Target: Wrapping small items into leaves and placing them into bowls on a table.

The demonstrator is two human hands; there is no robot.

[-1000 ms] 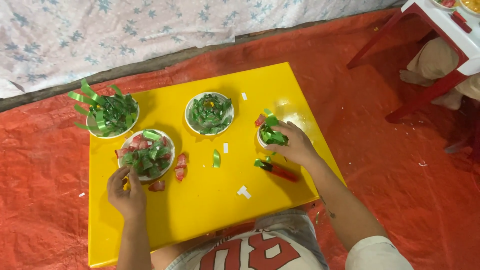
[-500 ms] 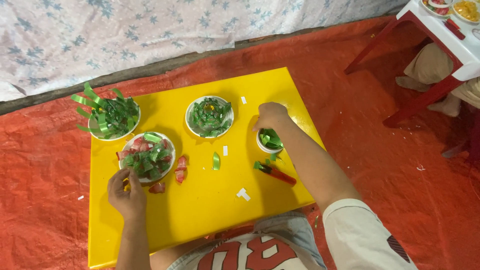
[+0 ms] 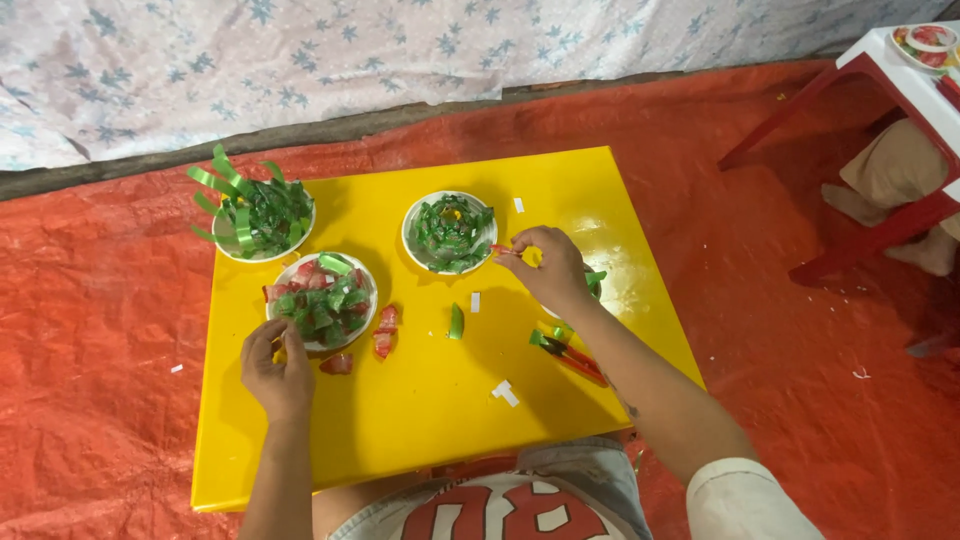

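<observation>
My right hand (image 3: 550,270) pinches a small red and green paper piece (image 3: 505,251) right beside the white plate of green curled pieces (image 3: 450,232) at the middle of the yellow table (image 3: 420,420). A small plate of green pieces (image 3: 594,284) is mostly hidden behind that hand. My left hand (image 3: 277,368) rests at the near edge of the white plate of mixed red and green pieces (image 3: 322,298), fingers touching its rim. A third plate with long green strips (image 3: 255,212) stands at the back left.
Loose red pieces (image 3: 384,330), a green piece (image 3: 456,322), white scraps (image 3: 505,393) and a red-and-green stick (image 3: 565,352) lie on the table. An orange tarp (image 3: 100,350) covers the floor. At right stands a red-legged white stool (image 3: 905,80), with another person's leg (image 3: 895,175) beside it.
My right hand has left the small plate at the right and moved left toward the middle plate, carrying a small piece. My left hand has stayed by the mixed plate.
</observation>
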